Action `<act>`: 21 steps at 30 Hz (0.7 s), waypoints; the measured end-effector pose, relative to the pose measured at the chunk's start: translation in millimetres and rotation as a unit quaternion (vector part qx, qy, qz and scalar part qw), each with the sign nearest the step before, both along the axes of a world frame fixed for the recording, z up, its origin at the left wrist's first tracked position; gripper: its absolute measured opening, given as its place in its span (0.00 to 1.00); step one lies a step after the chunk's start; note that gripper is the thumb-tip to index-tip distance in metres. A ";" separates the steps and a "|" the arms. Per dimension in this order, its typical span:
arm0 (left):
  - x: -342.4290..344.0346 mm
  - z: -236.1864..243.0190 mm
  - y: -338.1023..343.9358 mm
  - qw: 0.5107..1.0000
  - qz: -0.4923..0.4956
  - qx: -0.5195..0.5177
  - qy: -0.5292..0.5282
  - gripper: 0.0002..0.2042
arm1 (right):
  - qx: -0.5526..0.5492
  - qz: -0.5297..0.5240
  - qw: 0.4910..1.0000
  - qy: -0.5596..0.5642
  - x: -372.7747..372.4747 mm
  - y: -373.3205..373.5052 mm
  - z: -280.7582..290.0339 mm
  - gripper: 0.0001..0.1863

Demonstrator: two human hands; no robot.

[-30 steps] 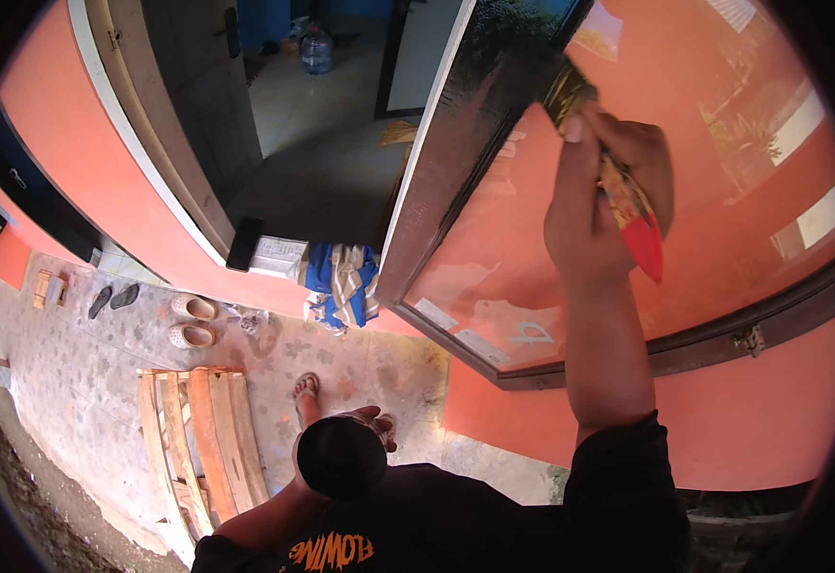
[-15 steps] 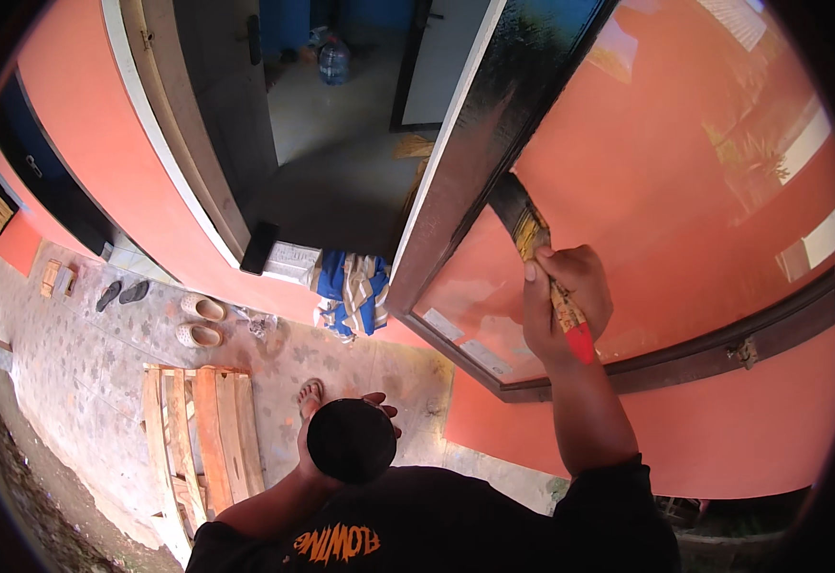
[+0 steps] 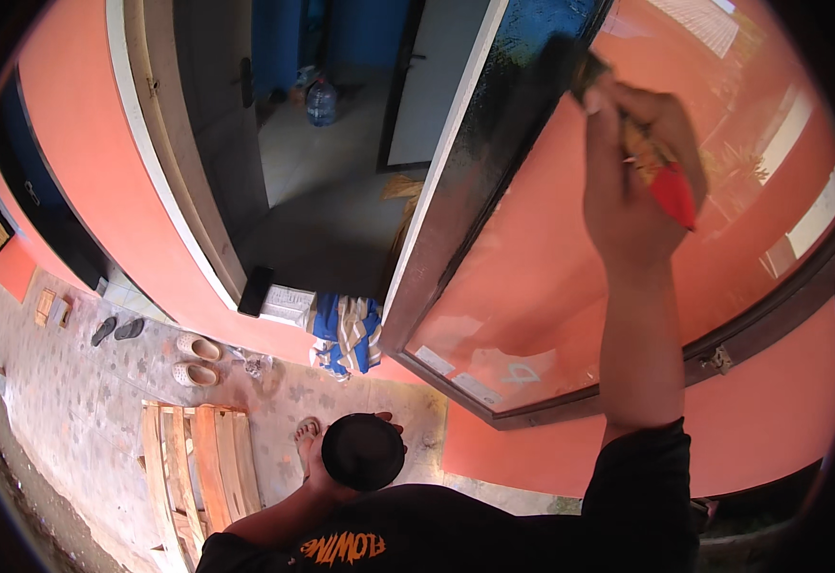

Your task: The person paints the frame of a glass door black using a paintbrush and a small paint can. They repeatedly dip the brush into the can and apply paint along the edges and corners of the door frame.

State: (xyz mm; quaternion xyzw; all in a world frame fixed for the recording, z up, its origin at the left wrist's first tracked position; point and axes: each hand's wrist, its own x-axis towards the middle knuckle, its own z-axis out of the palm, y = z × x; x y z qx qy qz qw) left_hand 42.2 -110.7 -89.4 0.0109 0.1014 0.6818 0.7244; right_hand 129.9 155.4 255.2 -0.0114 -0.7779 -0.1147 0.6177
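- Below and left of the brown-framed window [image 3: 523,296], a mottled porch floor [image 3: 284,411] holds a slatted wooden pallet [image 3: 209,458] and, farther off, pale clogs [image 3: 198,373].
- Left of the window, a striped blue, white and tan cloth [image 3: 349,329] and a black phone [image 3: 256,290] lie on a doorway's ledge; beyond is a dim room with a grey floor [image 3: 327,196].
- Below the window, the left hand [image 3: 318,468] is curled around a black bowl [image 3: 363,452].
- In front of the window's glass, the right hand [image 3: 639,181] grips a red-tipped paintbrush [image 3: 674,199] tightly; its blurred bristles are at the dark upper frame, contact unclear.
- The bowl's inside is dark; its contents cannot be told.
- Farthest, beyond the window's left side, a clear bluish jug [image 3: 321,103] stands inside the room.
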 end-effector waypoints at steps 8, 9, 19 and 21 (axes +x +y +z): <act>-39.3 4.7 -0.5 0.998 -0.023 0.040 -0.045 0.39 | 0.118 -0.153 0.979 -0.061 -3.4 2.6 -29.7 0.09; -46.2 4.4 0.0 0.997 -0.036 0.036 -0.053 0.40 | 0.107 -0.145 0.980 -0.087 1.4 1.5 -53.9 0.09; -123.4 11.3 17.0 0.992 -0.104 0.006 0.067 0.40 | -0.182 -0.144 0.963 -0.137 -6.2 -31.7 -50.5 0.07; -135.8 15.8 23.8 0.989 -0.115 0.020 0.086 0.36 | -0.152 -0.184 0.969 -0.071 -14.9 -31.2 8.8 0.05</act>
